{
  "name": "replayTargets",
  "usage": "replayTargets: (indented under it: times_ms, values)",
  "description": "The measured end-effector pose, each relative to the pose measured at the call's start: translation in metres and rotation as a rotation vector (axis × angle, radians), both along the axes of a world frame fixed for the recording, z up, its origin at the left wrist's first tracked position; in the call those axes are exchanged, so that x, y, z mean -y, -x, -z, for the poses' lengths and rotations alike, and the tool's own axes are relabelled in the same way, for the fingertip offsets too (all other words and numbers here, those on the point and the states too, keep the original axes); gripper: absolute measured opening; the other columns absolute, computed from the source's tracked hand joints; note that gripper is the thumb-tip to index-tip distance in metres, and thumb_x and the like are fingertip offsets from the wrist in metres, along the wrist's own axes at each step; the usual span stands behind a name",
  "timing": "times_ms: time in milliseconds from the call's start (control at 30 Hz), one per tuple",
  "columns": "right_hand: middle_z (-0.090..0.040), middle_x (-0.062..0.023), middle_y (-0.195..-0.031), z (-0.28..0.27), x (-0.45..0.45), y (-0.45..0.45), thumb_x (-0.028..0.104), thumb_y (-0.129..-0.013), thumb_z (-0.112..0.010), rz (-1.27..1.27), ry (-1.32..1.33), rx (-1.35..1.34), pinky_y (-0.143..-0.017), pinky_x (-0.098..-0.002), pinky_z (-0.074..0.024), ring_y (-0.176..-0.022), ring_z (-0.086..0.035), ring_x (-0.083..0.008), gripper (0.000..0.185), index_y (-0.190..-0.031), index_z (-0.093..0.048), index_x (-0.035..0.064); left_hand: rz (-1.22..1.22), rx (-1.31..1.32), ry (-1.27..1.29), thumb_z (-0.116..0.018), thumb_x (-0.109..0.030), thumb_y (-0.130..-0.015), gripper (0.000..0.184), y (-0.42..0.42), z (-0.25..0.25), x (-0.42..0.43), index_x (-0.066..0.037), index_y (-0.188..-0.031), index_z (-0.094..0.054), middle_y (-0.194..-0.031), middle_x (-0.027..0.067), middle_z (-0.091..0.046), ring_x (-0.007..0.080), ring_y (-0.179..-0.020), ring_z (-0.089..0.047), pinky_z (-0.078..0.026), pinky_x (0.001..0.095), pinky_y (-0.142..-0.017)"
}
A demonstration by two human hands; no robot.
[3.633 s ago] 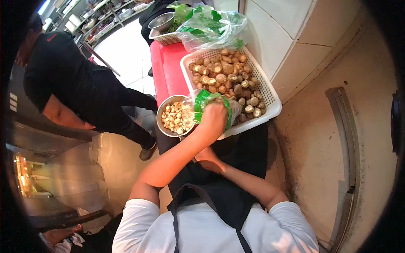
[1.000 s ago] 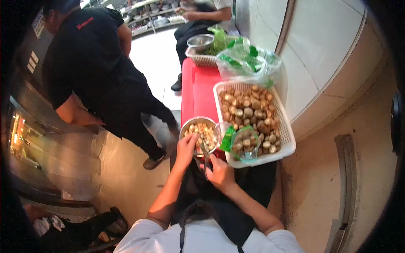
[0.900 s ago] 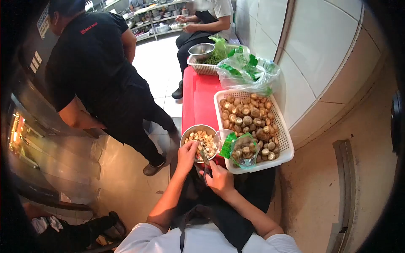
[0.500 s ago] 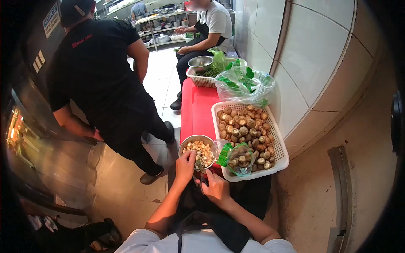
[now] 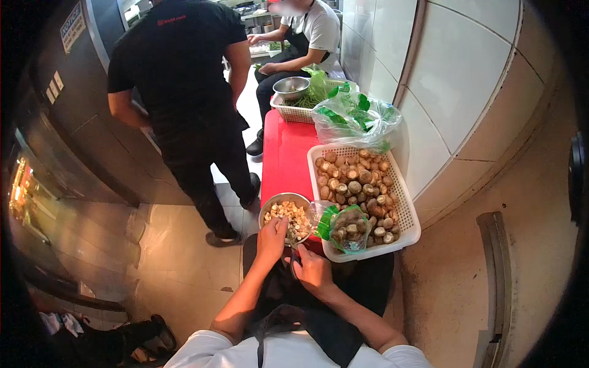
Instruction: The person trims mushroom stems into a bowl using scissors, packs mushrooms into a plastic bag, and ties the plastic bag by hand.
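Head view: with right hand [image 5: 315, 270] closed around the handle of a cutting tool [image 5: 294, 265], dark and perhaps a pair of scissors, points its blade to the near edge of a metal bowl [image 5: 286, 195]. With left hand [image 5: 272, 239], comes over the near left side of the same bowl, fingers bent and gathered close to the blade. Cannot tell whether pinching some small piece there, because of fingers covering that spot.

Inside the bowl, shows many pale cut pieces [image 5: 297, 219], so already cut to a good amount, to judge from this. To the right, shows whole mushrooms [image 5: 354, 187] heaped in a white basket [image 5: 412, 230], with brown caps and some pale undersides turned up. Between bowl and basket, partly over the near left part of the basket, shows a small clear bag [image 5: 326, 222] with green print. Cannot say surely if containing mushrooms or only covering them.

Farther along the red tabletop [image 5: 287, 153], shows a larger plastic bag [image 5: 362, 119] just beside the far end of the basket, then green vegetables [image 5: 316, 86] and a steel bowl [image 5: 291, 88] at the far basket [image 5: 297, 115]. To the far left, shows a standing co-worker [image 5: 184, 67] in black; beyond the tabletop, a seated person [image 5: 322, 30].
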State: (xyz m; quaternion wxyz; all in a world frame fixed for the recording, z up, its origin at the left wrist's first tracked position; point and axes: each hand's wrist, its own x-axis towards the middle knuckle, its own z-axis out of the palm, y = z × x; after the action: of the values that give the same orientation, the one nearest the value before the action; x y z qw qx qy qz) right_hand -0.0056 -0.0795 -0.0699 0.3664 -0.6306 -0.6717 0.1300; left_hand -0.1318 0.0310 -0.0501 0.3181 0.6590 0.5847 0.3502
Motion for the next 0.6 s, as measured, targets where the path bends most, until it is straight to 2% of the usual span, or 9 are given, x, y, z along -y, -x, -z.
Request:
replayTargets:
  times_ms: [133,233,333,433,467,600]
  values:
    - [-0.070,-0.0196,-0.081,0.006,-0.001,0.002,0.028,-0.088,-0.073,-0.009,0.023,-0.096,-0.066,-0.0483,-0.0553,-0.077,-0.071,-0.0380,0.037,-0.114,-0.062,0.0045,-0.001,-0.071,-0.058,-0.060,-0.040,-0.099,0.044,-0.001,-0.003,0.000,0.003,-0.099,-0.068,-0.092,0.0311,-0.068,0.0506,-0.094,-0.065,-0.050,0.0522,-0.078]
    - [-0.070,-0.0196,-0.082,-0.005,-0.001,0.004,0.029,-0.089,-0.074,0.010,0.040,-0.190,-0.066,-0.0489,-0.0533,-0.079,-0.070,-0.0396,0.033,-0.108,-0.063,0.0043,0.024,-0.039,-0.010,-0.060,-0.040,-0.099,0.045,-0.001,-0.007,0.000,0.004,-0.101,-0.067,-0.094,0.0328,-0.067,0.0515,-0.096,-0.064,-0.050,0.0531,-0.079]
    - [-0.068,-0.0169,-0.078,-0.014,-0.003,0.004,0.031,-0.090,-0.076,-0.015,0.184,-0.352,-0.064,-0.0431,-0.0511,-0.071,-0.070,-0.0331,0.033,-0.101,-0.065,0.0028,0.024,-0.074,-0.007,-0.060,-0.040,-0.099,0.044,-0.001,-0.017,0.000,0.004,-0.101,-0.067,-0.095,0.0329,-0.067,0.0512,-0.096,-0.064,-0.050,0.0533,-0.079]
    - [-0.066,-0.0145,-0.075,0.003,-0.007,0.002,0.034,-0.090,-0.078,-0.019,0.366,-0.657,-0.064,-0.0370,-0.0484,-0.064,-0.063,-0.0236,0.035,-0.100,-0.066,0.0019,-0.061,-0.058,-0.071,-0.061,-0.039,-0.099,0.043,0.001,-0.014,-0.007,0.004,-0.101,-0.067,-0.094,0.0331,-0.067,0.0503,-0.095,-0.064,-0.050,0.0532,-0.079]
    - [-0.063,-0.0094,-0.071,0.006,-0.006,0.002,0.032,-0.091,-0.079,-0.016,0.322,-0.748,-0.063,-0.0320,-0.0462,-0.064,-0.055,-0.0138,0.035,-0.103,-0.068,0.0014,-0.064,-0.074,-0.048,-0.062,-0.035,-0.098,0.039,0.004,-0.016,-0.010,0.004,-0.101,-0.067,-0.095,0.0312,-0.068,0.0491,-0.095,-0.065,-0.051,0.0520,-0.079]
    - [-0.063,-0.0050,-0.072,0.003,-0.001,-0.003,0.027,-0.090,-0.079,-0.041,0.409,-0.883,-0.062,-0.0303,-0.0459,-0.066,-0.055,-0.0091,0.034,-0.108,-0.068,-0.0001,-0.061,-0.010,-0.094,-0.065,-0.025,-0.095,0.027,0.014,-0.019,-0.020,0.001,-0.103,-0.067,-0.097,0.0259,-0.070,0.0468,-0.094,-0.066,-0.051,0.0514,-0.080]
